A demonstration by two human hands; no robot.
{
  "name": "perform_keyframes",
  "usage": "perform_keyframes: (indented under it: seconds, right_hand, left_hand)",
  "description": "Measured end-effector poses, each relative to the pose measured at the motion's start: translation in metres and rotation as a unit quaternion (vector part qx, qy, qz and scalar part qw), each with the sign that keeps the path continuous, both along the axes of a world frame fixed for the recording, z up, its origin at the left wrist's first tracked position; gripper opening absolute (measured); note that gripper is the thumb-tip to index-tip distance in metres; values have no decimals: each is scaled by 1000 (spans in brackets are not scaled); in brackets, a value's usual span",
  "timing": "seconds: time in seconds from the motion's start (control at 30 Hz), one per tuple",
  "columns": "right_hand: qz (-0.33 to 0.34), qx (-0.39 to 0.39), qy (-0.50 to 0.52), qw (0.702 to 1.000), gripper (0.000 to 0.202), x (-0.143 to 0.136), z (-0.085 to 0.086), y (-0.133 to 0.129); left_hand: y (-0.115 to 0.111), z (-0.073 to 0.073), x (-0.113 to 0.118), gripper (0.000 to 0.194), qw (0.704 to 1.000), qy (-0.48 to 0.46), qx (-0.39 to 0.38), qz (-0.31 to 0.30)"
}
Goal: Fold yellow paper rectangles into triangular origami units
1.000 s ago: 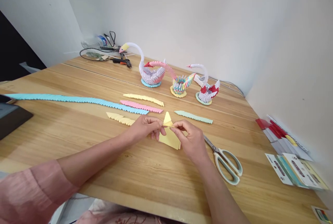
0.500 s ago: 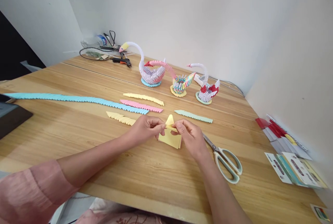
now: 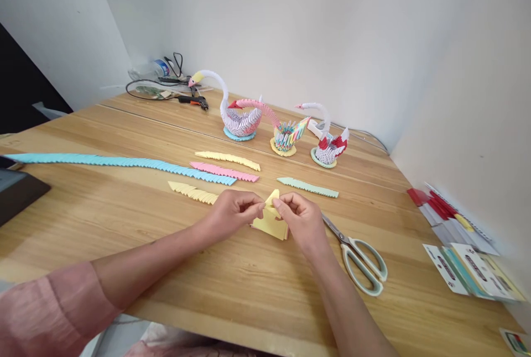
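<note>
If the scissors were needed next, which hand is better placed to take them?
Likely the right hand: the scissors lie just to its right, while the left hand is across the folded paper. Both pinch that paper, so the right would have to let go.

Yellow paper piece (image 3: 272, 197): folded, pointed tip topmost in view, held. Yellow paper stack (image 3: 269, 226): edges slightly uneven, lying on desk (image 3: 232, 285).

One held paper (image 3: 272, 197), three swans (image 3: 244, 124), five strips (image 3: 224, 172), one scissors (image 3: 345, 237).
</note>
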State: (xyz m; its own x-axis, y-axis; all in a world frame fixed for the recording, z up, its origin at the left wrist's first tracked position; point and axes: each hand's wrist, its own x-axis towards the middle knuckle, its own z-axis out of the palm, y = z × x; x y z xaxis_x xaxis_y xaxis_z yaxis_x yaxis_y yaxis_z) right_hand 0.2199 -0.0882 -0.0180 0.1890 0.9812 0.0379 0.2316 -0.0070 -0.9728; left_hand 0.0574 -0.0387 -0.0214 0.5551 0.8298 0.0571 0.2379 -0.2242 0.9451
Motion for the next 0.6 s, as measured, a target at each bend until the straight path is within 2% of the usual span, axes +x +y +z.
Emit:
perform_keyframes:
  seconds: [0.17, 0.6]
  right_hand:
    - [-29, -1, 49, 998, 25, -5, -3, 0]
    - [-21, 6, 4, 1000, 25, -6, -8, -1]
  left_hand:
    - [1, -1, 4, 21, 990, -55, -126, -8]
    - [3, -3, 2, 22, 971, -105, -214, -7]
